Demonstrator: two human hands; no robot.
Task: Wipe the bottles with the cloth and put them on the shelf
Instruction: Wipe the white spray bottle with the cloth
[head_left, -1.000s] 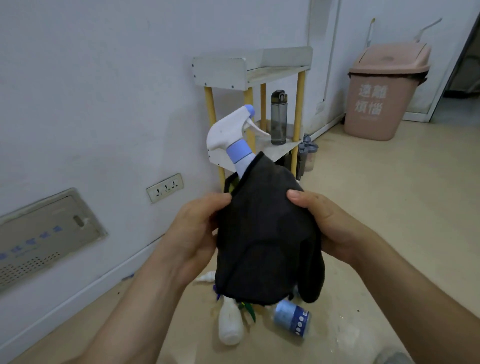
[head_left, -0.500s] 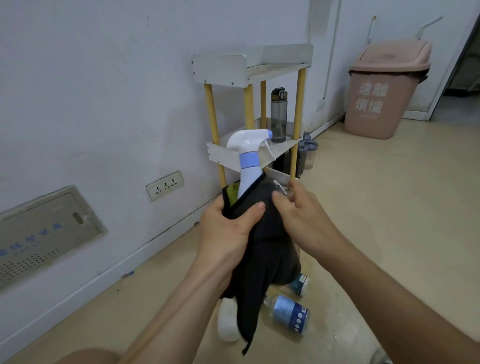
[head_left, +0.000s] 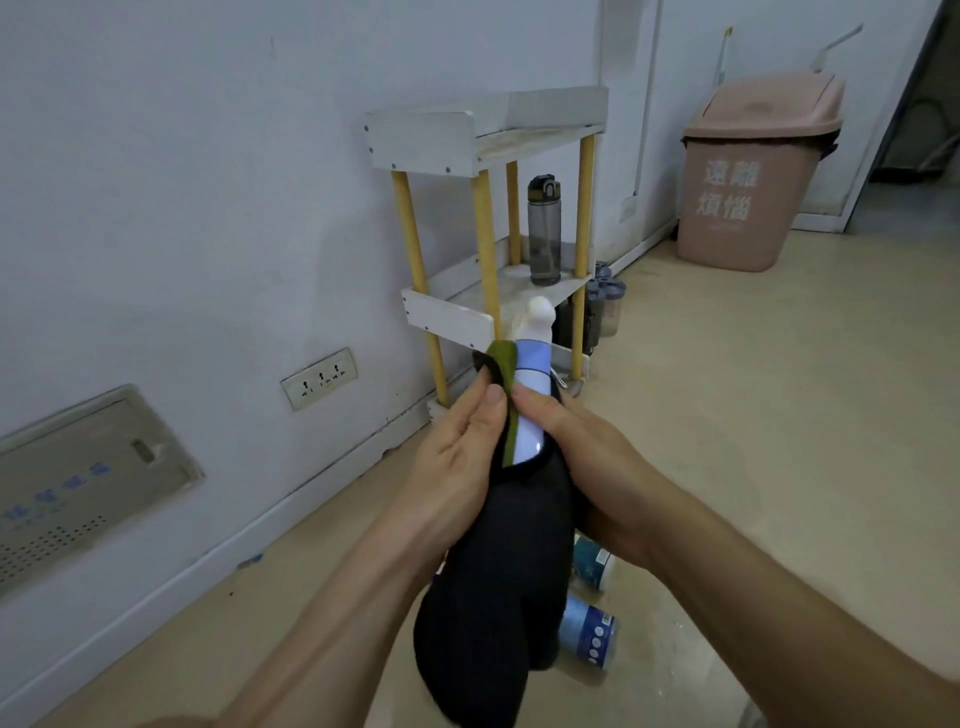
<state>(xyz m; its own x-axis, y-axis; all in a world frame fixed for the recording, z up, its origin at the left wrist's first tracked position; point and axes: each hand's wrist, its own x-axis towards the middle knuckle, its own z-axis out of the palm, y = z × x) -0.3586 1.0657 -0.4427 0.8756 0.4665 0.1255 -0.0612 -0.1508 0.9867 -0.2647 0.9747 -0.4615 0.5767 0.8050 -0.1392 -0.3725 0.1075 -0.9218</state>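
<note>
I hold a white spray bottle (head_left: 531, 415) with a light blue collar upright in front of me, its lower body wrapped in a black cloth (head_left: 498, 571) with a green inner side. My left hand (head_left: 457, 462) presses the cloth against the bottle's left side, thumb near the green edge. My right hand (head_left: 597, 462) grips the wrapped bottle from the right. The white shelf (head_left: 447, 317) with yellow posts stands by the wall just beyond, with a dark grey water bottle (head_left: 544, 231) on its middle tier. Two blue-labelled bottles (head_left: 589, 634) lie on the floor under my hands.
A pink lidded bin (head_left: 748, 176) stands at the back right against the wall. Some grey containers (head_left: 605, 306) sit on the floor beside the shelf. A wall socket (head_left: 319, 378) and a beige panel (head_left: 78, 478) are on the left wall. Beige floor spreads to the right.
The spray bottle has dropped lower and turned, its nozzle now pointing away. The cloth has slid down, baring the bottle's neck and the cloth's green side. My hands shifted lower on the bottle.
</note>
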